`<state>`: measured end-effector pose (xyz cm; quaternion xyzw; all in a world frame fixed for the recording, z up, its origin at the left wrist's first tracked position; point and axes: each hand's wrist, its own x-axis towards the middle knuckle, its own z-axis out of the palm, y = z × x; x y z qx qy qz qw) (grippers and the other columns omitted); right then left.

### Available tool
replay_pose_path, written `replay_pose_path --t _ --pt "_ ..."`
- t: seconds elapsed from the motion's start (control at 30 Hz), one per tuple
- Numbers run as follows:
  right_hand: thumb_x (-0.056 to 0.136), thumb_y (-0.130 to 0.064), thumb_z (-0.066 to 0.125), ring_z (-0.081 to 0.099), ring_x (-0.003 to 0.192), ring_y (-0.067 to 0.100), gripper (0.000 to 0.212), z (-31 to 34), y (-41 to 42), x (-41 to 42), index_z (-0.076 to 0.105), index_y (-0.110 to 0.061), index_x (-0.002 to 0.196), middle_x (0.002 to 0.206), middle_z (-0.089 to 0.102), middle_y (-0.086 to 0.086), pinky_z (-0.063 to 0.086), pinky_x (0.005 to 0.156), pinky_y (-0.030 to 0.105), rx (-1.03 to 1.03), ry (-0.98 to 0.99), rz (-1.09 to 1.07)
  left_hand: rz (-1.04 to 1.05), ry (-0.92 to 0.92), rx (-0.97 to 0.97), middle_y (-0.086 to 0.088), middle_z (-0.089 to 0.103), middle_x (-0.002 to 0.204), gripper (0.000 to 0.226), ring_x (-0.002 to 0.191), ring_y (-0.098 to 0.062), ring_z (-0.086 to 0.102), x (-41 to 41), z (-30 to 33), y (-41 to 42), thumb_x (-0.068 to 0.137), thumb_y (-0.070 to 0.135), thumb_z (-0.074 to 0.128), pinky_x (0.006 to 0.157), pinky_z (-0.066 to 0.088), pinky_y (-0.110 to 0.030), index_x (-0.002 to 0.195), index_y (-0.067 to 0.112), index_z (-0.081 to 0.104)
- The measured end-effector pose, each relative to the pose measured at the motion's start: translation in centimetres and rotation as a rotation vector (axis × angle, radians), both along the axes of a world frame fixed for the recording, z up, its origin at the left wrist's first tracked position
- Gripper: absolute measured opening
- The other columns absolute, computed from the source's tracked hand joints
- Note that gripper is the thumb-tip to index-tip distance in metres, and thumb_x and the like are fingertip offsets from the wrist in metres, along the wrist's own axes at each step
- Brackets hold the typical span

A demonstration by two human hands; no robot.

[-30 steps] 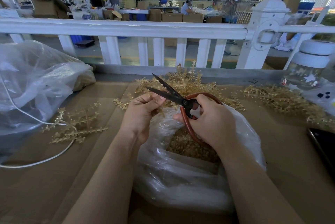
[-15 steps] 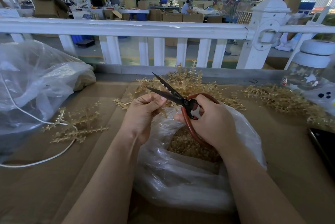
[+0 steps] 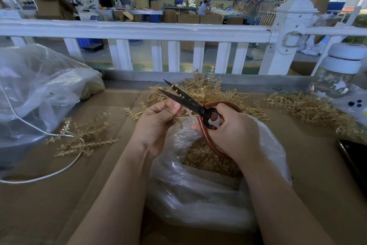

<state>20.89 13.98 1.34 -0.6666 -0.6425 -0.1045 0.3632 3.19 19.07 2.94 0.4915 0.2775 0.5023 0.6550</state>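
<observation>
**Plastic-sprig trimming over an open bag**

Head view: pinches a pale plastic sprig [image 3: 190,116] between thumb and fingers of left hand [image 3: 156,125], just above the mouth of the clear bag [image 3: 198,195] of cut pieces. Curls right hand [image 3: 232,133] through the red loops of the scissors [image 3: 184,101], black blades parted and angled up and away, passing right by the left thumb. Risks nicking that thumb, judging by how near it sits to the cutting edges. Risks, too, flicking the cut piece past the bag's rim onto the cardboard tabletop [image 3: 317,165], among the loose sprigs [image 3: 87,135], if the snip lands off-centre.
</observation>
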Motion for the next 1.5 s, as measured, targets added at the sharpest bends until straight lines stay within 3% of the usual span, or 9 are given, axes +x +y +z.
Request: replay_pose_path --t 0.27,0.5,0.63,0.73,0.9,0.97,1.07,1.3,1.5 --pt "0.069 -0.093 0.036 0.065 0.07 0.008 0.08 -0.1 0.0 -0.1 0.068 -0.026 0.098 0.079 0.071 -0.012 0.058 0.061 0.032 -0.014 0.034 0.022 0.022 0.02 0.031 0.005 0.07 0.075 0.005 0.073 -0.01 0.051 0.1 -0.1 0.0 0.072 0.021 0.072 0.073 0.038 -0.028 0.068 0.021 0.074" --pt "0.069 -0.098 0.028 0.064 0.066 0.008 0.086 -0.2 -0.1 -0.1 0.068 -0.026 0.095 0.076 0.07 -0.013 0.057 0.057 0.03 0.04 0.032 0.032 0.051 0.055 0.071 0.006 0.072 0.078 0.007 0.074 -0.01 0.051 0.2 -0.3 0.1 0.073 0.021 0.073 0.073 0.037 -0.03 0.068 0.025 0.077" --pt "0.069 -0.096 0.032 0.061 0.064 0.005 0.08 -0.2 -0.2 -0.1 0.068 -0.028 0.092 0.074 0.068 -0.016 0.049 0.053 0.02 0.049 0.055 0.036 0.053 0.042 0.128 0.004 0.074 0.081 0.007 0.071 -0.006 0.064 0.2 -0.4 0.2 0.075 0.018 0.073 0.065 0.049 -0.022 0.07 0.023 0.076" --pt "0.069 -0.094 0.033 0.057 0.062 0.003 0.079 -0.3 -0.2 -0.1 0.069 -0.028 0.091 0.073 0.064 -0.019 0.045 0.053 0.017 0.045 0.063 0.036 0.102 0.08 0.168 -0.003 0.074 0.093 0.01 0.087 -0.012 0.069 0.3 -0.5 0.3 0.08 0.015 0.072 0.085 0.049 -0.035 0.09 0.015 0.073" --pt "0.071 -0.09 0.043 0.056 0.063 0.003 0.071 -0.2 -0.1 -0.1 0.069 -0.028 0.094 0.074 0.061 -0.021 0.046 0.053 0.017 0.016 0.049 0.034 0.172 0.027 0.167 0.001 0.075 0.089 0.015 0.082 -0.01 0.069 0.3 -0.7 0.5 0.09 0.002 0.062 0.073 0.053 -0.021 0.092 0.014 0.071" --pt "0.075 -0.083 0.054 0.058 0.063 0.003 0.059 -0.3 -0.1 0.0 0.069 -0.029 0.094 0.074 0.063 -0.02 0.049 0.053 0.019 0.019 0.034 0.029 0.186 0.022 0.185 -0.006 0.073 0.095 0.015 0.091 -0.021 0.065 0.3 -0.7 0.5 0.09 0.001 0.063 0.085 0.054 -0.032 0.091 0.013 0.072" --pt "0.076 -0.08 0.055 0.058 0.063 0.003 0.055 -0.3 -0.1 0.0 0.069 -0.03 0.093 0.074 0.065 -0.019 0.049 0.054 0.018 0.018 0.039 0.031 0.192 0.003 0.184 -0.018 0.068 0.1 0.013 0.096 -0.031 0.058 0.3 -0.7 0.6 0.088 0.0 0.063 0.097 0.048 -0.045 0.091 0.009 0.072" --pt "0.078 -0.076 0.062 0.054 0.06 0.003 0.049 -0.5 0.0 0.1 0.07 -0.03 0.092 0.07 0.062 -0.018 0.043 0.052 0.013 0.013 0.023 0.017 0.158 0.006 0.231 -0.003 0.073 0.088 0.011 0.087 -0.019 0.064 0.2 -0.9 0.7 0.083 0.007 0.066 0.088 0.052 -0.032 0.084 0.015 0.074" --pt "0.079 -0.073 0.068 0.053 0.062 0.0 0.044 -0.5 0.0 0.2 0.07 -0.031 0.095 0.071 0.054 -0.025 0.041 0.054 0.013 -0.011 0.018 0.022 0.173 0.058 0.32 0.001 0.075 0.086 0.015 0.084 -0.012 0.067 0.2 -1.3 0.9 0.089 -0.004 0.062 0.079 0.054 -0.024 0.089 0.009 0.07"
